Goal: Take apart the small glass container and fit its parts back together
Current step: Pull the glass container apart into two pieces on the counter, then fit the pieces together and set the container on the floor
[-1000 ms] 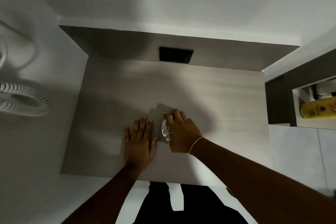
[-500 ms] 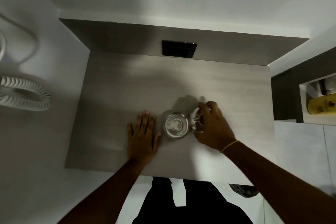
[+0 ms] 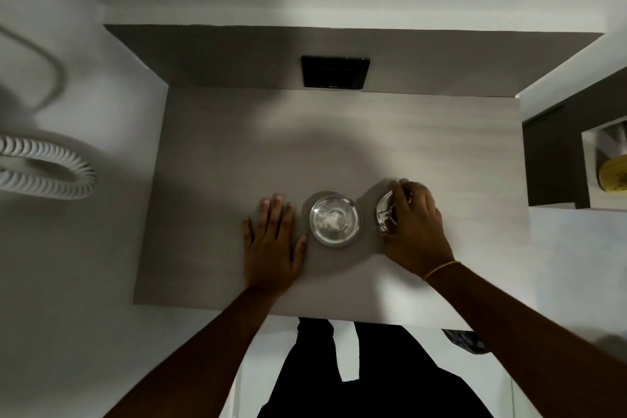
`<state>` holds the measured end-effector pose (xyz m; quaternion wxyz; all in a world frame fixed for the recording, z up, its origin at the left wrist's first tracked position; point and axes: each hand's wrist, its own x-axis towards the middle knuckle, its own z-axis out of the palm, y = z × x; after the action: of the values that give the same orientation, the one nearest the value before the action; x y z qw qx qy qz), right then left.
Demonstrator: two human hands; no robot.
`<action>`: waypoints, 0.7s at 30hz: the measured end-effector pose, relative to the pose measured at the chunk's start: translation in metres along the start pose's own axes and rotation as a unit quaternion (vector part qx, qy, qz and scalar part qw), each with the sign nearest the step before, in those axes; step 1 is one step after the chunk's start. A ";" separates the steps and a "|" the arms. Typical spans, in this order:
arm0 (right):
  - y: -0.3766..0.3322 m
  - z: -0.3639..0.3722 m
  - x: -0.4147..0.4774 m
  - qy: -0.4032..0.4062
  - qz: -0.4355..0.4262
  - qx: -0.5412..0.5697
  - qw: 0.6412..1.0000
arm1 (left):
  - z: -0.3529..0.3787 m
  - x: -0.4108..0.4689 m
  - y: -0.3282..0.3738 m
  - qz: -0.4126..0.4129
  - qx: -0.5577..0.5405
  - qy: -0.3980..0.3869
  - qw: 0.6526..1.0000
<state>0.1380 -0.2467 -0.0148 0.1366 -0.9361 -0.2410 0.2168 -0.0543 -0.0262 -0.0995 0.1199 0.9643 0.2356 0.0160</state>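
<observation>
A small round glass bowl (image 3: 335,219), the container's base, stands open on the grey table (image 3: 237,153) near its front middle. Just to its right my right hand (image 3: 415,224) is closed over the glass lid (image 3: 385,214), holding it down at the table surface; my fingers hide most of the lid. My left hand (image 3: 273,241) lies flat on the table to the left of the bowl, fingers spread, thumb a short gap from the bowl's rim, holding nothing.
A black rectangular plate (image 3: 335,72) sits in the back panel behind the table. A coiled white hose (image 3: 47,173) hangs at the left wall. At the right, a dark shelf unit (image 3: 549,159) holds a yellow bottle (image 3: 612,175).
My right hand lifted the lid off the bowl and carried it rightward, down to the table beside the bowl. My left hand stayed flat beside the bowl.
</observation>
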 end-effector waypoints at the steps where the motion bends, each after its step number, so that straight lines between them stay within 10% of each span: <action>1: -0.005 0.000 0.000 0.020 0.000 -0.007 1.000 | 0.000 0.000 0.000 0.001 0.000 0.002 1.000; 12: -0.065 0.024 0.022 -0.061 -0.035 0.047 0.996 | -0.007 0.003 0.004 -0.010 -0.024 -0.042 0.999; 21: 0.011 -0.015 0.011 0.023 0.074 0.351 0.933 | -0.036 0.081 0.076 0.097 -0.107 -0.080 0.986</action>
<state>0.1586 -0.2529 -0.0094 0.4458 -0.8481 -0.0761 0.2760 0.0484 -0.0461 -0.0486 0.2387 0.9624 0.1276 -0.0248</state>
